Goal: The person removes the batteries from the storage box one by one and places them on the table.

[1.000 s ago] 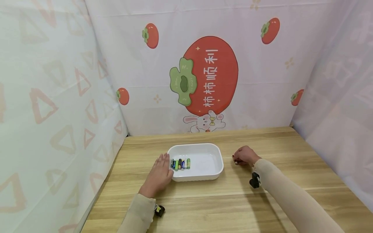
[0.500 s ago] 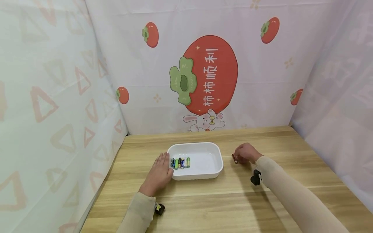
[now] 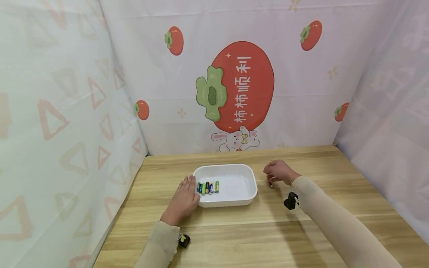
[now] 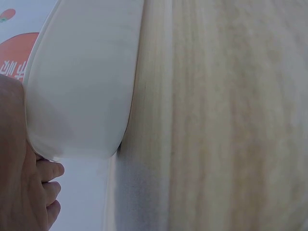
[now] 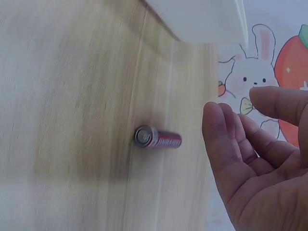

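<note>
R hand (image 3: 280,172) is empty, thumb & fingertips apart, fingers loosely bent; it's near red batt (image 5: 161,137) but not touching. Batt lies on its side on table (image 3: 234,234), R of tray (image 3: 234,203). L hand (image 3: 182,199) has fingers straight vs tray's L end, touching it. Other batts (image 3: 207,188) lie in tray, L part, side by side.

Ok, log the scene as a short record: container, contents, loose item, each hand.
container: white, round-cornered rectangular tray on the wood-grain table
contents: row of small multicoloured cylindrical batteries, toward the tray's left end
loose item: dark-red cylindrical battery, lying on the table right of the tray
left hand: rests against the tray's left end
right hand: near the loose battery, holding nothing
</note>
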The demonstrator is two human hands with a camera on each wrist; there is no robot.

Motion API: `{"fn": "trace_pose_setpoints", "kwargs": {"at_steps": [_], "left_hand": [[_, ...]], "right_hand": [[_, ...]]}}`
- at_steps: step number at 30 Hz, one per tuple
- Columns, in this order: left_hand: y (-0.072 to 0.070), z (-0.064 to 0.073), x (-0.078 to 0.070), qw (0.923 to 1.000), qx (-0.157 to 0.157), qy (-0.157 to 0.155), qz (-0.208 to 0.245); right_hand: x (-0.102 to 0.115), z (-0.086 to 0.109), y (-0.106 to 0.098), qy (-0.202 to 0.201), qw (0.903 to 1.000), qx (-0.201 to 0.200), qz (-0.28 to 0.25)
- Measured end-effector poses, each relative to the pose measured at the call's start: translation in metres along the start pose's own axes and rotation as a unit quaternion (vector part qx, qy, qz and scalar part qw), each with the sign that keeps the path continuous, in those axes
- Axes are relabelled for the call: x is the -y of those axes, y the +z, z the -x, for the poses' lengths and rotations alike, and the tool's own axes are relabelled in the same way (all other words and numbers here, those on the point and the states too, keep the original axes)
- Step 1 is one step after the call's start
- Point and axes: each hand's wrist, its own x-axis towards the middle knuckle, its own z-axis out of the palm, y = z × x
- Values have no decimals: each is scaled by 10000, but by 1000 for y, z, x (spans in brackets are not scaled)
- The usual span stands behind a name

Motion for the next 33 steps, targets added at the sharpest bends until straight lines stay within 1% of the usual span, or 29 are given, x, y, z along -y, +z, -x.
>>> {"fn": "trace_pose_setpoints", "kwargs": {"at_steps": [3,8,12,17,22,24,27,29,33], "left_hand": [[0,0,0,10000,23,-23,-9],[-1,0,-1,10000,-53,8,-6],[-2,1,-2,9999,-92,50,-29],[-2,0,-2,10000,0,-2,5],[-1,1,-1,9999,45,-18,91],[-1,1,0,10000,16,-3,59],[-1,0,0,10000,-37,-8,-3],[-1,-1,0,9999,-101,10,-16],[1,-2,1,10000,-48,5,-11]], "right_hand": [[5,-1,4,-62,9999,71,-62],[15,-3,9,-111,9995,159,-266],[20,-5,15,-128,9977,232,-618],[22,-8,23,-212,9946,267,-984],[36,-5,31,-240,9949,278,-937],[44,-3,35,-309,9951,364,-866],[55,-2,43,-379,9942,465,-893],[58,-4,48,-365,9935,499,-960],[57,-8,58,-244,9924,495,-1096]]}}
